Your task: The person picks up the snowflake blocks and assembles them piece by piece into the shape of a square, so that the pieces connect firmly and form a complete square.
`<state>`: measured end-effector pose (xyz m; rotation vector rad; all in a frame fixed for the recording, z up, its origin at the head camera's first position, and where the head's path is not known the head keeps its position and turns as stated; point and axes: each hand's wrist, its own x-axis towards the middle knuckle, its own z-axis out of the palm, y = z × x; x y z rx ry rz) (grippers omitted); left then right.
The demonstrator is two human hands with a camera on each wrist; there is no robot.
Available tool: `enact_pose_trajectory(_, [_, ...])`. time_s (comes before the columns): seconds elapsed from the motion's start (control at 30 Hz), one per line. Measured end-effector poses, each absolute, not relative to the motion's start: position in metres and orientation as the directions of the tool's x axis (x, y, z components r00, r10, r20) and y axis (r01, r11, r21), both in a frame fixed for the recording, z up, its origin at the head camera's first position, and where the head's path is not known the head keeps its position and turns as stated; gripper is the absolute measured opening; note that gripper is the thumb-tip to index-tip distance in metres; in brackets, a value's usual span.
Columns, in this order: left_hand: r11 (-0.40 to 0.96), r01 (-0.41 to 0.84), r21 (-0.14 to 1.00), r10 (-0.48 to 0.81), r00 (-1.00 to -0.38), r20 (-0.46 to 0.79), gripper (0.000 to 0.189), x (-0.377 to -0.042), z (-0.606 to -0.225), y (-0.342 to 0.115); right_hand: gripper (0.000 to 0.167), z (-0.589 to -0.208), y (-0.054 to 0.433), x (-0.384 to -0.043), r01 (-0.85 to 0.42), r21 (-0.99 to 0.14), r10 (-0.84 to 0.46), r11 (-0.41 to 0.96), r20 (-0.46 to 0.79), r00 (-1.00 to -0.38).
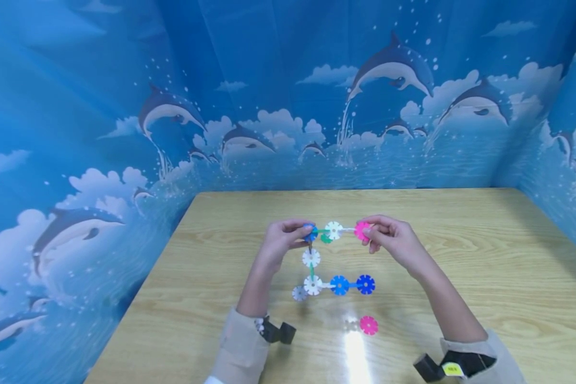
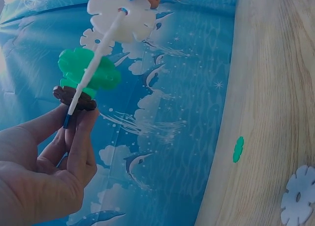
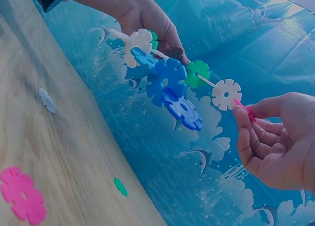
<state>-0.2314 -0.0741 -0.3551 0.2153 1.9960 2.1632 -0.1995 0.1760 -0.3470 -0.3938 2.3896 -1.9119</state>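
Note:
A chain of notched interlocking plastic discs hangs above the table, held between both hands. My left hand (image 1: 279, 241) pinches its upper left corner, at a blue disc (image 1: 311, 232); a brown disc (image 2: 75, 97) sits right at those fingertips in the left wrist view. My right hand (image 1: 397, 242) pinches a pink disc (image 3: 245, 111) at the chain's upper right end, joined edge-on to a white disc (image 3: 226, 94). Below the left hand, the chain runs down through a white disc (image 1: 311, 258) to another white disc (image 1: 312, 285), then right to a blue disc (image 1: 339, 285) and a darker blue disc (image 1: 366, 284).
Loose on the wooden table (image 1: 197, 320) lie a pink disc (image 1: 368, 325), a green disc (image 3: 120, 186) and a white disc (image 2: 298, 196). A blue dolphin-print curtain (image 1: 278, 96) stands behind and beside the table. Each wrist carries a small black camera.

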Motion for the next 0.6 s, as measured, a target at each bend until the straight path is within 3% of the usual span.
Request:
enact_pose_trajectory(0.2, [-0.078, -0.033, 0.996, 0.241, -0.971, -0.013, 0.024, -0.231, -0.356, -0.071, 0.031, -0.347, 0.173, -0.199, -0.181, -0.965, -0.218, 0.192, 0.138, -0.966])
enact_pose_trajectory(0.6, [-0.064, -0.035, 0.997, 0.218, -0.976, -0.021, 0.023, -0.228, -0.355, -0.064, 0.022, -0.351, 0.158, -0.193, -0.291, -0.937, -0.054, 0.193, 0.286, -0.957])
